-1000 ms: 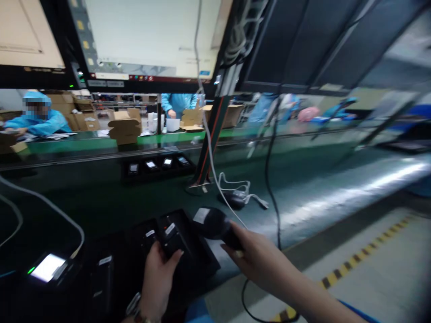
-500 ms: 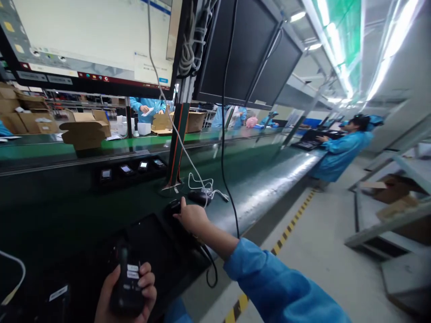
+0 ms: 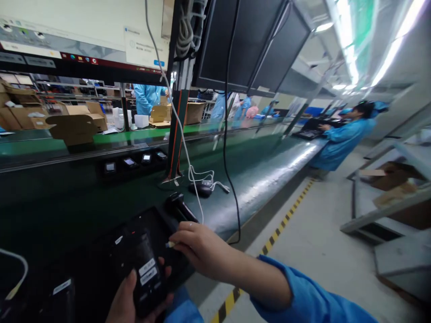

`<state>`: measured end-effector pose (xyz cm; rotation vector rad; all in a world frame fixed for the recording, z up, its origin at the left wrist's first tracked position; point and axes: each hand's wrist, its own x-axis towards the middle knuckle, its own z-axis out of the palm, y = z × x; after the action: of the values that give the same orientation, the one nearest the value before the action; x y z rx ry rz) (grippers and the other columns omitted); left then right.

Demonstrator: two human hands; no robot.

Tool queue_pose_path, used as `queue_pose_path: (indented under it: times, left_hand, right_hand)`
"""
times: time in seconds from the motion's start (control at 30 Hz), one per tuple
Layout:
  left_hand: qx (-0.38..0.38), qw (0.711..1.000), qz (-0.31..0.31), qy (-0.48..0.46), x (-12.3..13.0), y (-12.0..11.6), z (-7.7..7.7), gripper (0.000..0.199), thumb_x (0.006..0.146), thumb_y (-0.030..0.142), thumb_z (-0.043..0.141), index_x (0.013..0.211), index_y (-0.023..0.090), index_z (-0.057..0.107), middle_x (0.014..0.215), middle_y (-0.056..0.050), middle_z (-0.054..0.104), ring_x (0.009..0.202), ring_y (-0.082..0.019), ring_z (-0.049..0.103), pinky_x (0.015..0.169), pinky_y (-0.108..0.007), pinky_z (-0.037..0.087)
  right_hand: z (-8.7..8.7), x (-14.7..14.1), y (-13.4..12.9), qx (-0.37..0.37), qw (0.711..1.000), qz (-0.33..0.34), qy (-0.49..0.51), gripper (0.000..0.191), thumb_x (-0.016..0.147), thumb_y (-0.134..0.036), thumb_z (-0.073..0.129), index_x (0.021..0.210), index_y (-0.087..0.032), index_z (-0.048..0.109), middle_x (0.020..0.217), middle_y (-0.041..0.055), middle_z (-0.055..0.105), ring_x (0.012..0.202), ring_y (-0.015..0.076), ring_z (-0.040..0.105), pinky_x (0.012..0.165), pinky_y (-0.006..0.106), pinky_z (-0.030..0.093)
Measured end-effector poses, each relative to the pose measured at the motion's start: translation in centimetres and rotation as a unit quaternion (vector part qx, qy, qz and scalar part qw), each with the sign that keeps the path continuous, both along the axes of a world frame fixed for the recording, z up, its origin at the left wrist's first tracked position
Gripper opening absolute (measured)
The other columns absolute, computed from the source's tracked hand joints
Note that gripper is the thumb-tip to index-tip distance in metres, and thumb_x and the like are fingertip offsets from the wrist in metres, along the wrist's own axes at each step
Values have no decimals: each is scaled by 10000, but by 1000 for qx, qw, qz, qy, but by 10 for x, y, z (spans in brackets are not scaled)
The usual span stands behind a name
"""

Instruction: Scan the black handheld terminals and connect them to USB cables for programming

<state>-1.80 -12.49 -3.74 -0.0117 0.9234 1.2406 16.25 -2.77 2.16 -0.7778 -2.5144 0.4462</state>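
My left hand [image 3: 129, 298] is wrapped round a black handheld device [image 3: 148, 273] with white labels on its back, low in the middle of the view. Just to the right, my right hand [image 3: 198, 246] pinches a small light-coloured cable plug [image 3: 170, 245] and points it toward the device, apart from it. A white cable [image 3: 184, 143] hangs from above and runs down to this hand. Beyond the fingers lies a black barcode scanner [image 3: 182, 207]. Behind that a black mouse [image 3: 202, 189] rests beside coiled white cord.
Several small devices with lit screens [image 3: 129, 162] stand along the bench's back. Another labelled device [image 3: 62, 294] lies at lower left, near a white cable [image 3: 20, 273]. A black cable [image 3: 226, 148] hangs down the middle. A co-worker [image 3: 350, 134] is at the right.
My right hand has come back from the scanner toward me and now pinches the plug. The left hand has shifted right, turning the device so its labels face up more.
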Motion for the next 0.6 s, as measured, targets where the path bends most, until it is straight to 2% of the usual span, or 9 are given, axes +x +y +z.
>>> queue_pose_path:
  times: [0.13, 0.2, 0.23, 0.3, 0.37, 0.4, 0.43, 0.5, 0.6]
  left_hand:
    - [-69, 996, 58, -15, 6, 4, 16, 222, 894, 227, 530, 1100, 152, 563, 824, -99, 747, 759, -226, 728, 543, -287, 581]
    - [-73, 995, 66, -9, 8, 3, 23, 246, 913, 153, 439, 1141, 146, 531, 722, -80, 725, 612, -185, 701, 470, -248, 546]
    - [-65, 996, 65, -13, 7, 2, 24, 268, 892, 142, 462, 1152, 156, 527, 696, -69, 716, 565, -169, 680, 449, -233, 532]
    - [-40, 997, 53, -33, 6, 0, 22, 365, 764, 218, 679, 1109, 191, 562, 676, -49, 708, 534, -152, 654, 434, -211, 518]
    - [-24, 998, 33, -42, 3, -3, 16, 573, 453, 297, 903, 951, 223, 629, 644, -16, 698, 525, -143, 638, 421, -190, 500]
    - [-17, 999, 25, -39, 2, -5, 12, 624, 315, 324, 940, 857, 226, 647, 620, -2, 690, 511, -138, 626, 411, -182, 485]
    - [-7, 999, 18, -34, 2, -6, 8, 620, 252, 354, 947, 782, 224, 652, 602, 5, 683, 500, -133, 617, 405, -179, 473]
    - [22, 999, 2, -26, 1, -8, 1, 524, 310, 390, 939, 718, 220, 656, 594, 5, 683, 499, -134, 612, 420, -190, 466]
    - [61, 998, 6, -11, 5, -10, -6, 353, 517, 380, 875, 757, 229, 666, 647, 2, 703, 546, -149, 636, 461, -220, 464]
  right_hand:
    - [-5, 0, -11, 59, 993, 54, 92, 236, 975, -220, 475, 929, -136, 691, 703, 47, 619, 631, 138, 543, 560, 252, 403]
    - [-7, -3, -16, 67, 989, 68, 111, 242, 982, -212, 459, 957, -131, 686, 681, 42, 607, 606, 133, 528, 543, 258, 388]
    - [-7, -5, -18, 70, 988, 73, 115, 241, 981, -196, 448, 980, -129, 680, 687, 43, 608, 610, 134, 528, 548, 263, 388]
    - [-7, -10, -21, 75, 987, 78, 118, 238, 977, -172, 437, 1000, -130, 671, 706, 46, 612, 626, 140, 531, 563, 273, 390]
    - [-6, -16, -23, 73, 988, 81, 111, 234, 974, -172, 439, 999, -136, 668, 710, 44, 609, 632, 144, 527, 570, 279, 387]
    - [-6, -18, -24, 72, 988, 84, 104, 234, 975, -179, 439, 995, -141, 669, 707, 41, 606, 629, 145, 522, 567, 281, 381]
    - [-5, -20, -24, 70, 989, 88, 97, 240, 976, -184, 434, 986, -148, 671, 701, 38, 604, 623, 146, 516, 562, 283, 374]
    - [-3, -23, -24, 62, 990, 97, 80, 266, 977, -186, 413, 938, -161, 676, 687, 33, 597, 605, 148, 503, 559, 288, 363]
    - [1, -24, -25, 41, 993, 107, 36, 296, 973, -182, 402, 828, -179, 660, 680, 25, 596, 596, 146, 501, 563, 290, 360]
